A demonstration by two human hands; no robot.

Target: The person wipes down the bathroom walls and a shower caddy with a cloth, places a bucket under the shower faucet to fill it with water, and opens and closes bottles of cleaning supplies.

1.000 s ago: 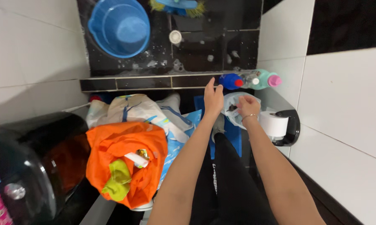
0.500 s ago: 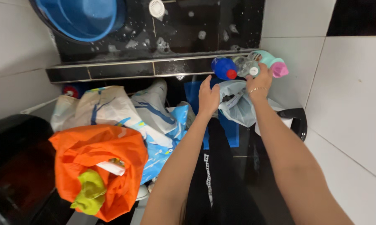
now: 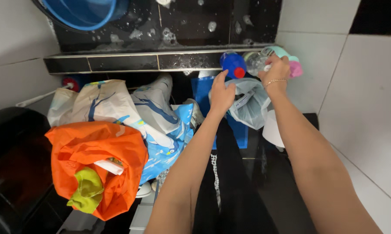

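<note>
My left hand [image 3: 222, 92] grips the rim of a pale grey-blue plastic bag [image 3: 250, 106] that hangs in front of my legs. My right hand [image 3: 276, 72], with a thin bracelet on the wrist, is closed around a clear bottle [image 3: 254, 63] lying on the black tiled ledge [image 3: 126, 63]. A blue bottle with a red cap [image 3: 232, 64] lies just left of it. Behind my right hand lies a teal bottle with a pink cap [image 3: 293, 66], partly hidden.
An orange bag [image 3: 98, 156] holding a yellow-green cloth [image 3: 86, 190] sits at the left, in front of a white and blue patterned bag [image 3: 117, 104]. A blue basin [image 3: 80, 11] stands on the wet black floor beyond the ledge. A toilet roll [image 3: 272, 130] hangs at the right, by white tiled walls.
My right hand went from the bag's mouth up to the ledge and closed on the clear bottle. My left hand moved onto the bag's rim. The view tilted downward.
</note>
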